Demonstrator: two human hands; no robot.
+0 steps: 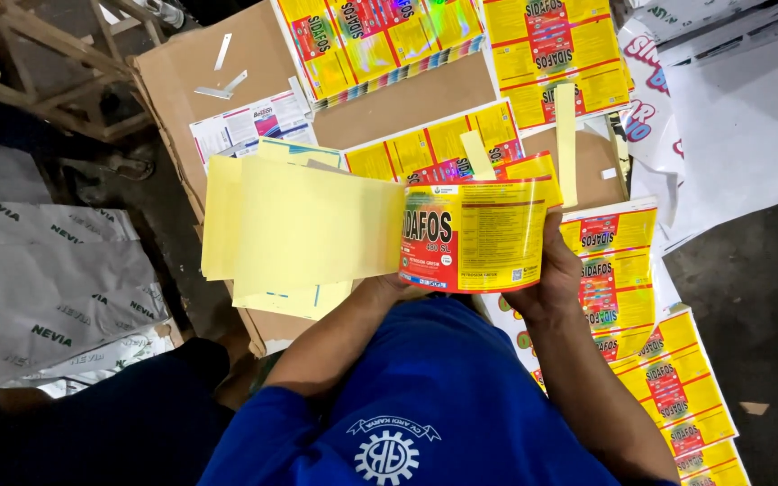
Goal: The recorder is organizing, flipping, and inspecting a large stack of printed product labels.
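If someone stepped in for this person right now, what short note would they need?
Right hand: grips the right edge of a glossy red-and-yellow label, curled.
Left hand: mostly hidden under the label and the pale yellow backing sheets; its grip cannot be seen.
Printed label sheets lie on the cardboard; more label sheets are stacked at right.
How far the job has got can't be judged.

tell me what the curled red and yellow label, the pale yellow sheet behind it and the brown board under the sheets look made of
Curled label: likely glossy plastic film or coated paper; it shines and bends smoothly.
Pale yellow sheet: matte paper, possibly backing liner; flat, no glare.
Brown board: plain cardboard; dull brown, stiff edges.
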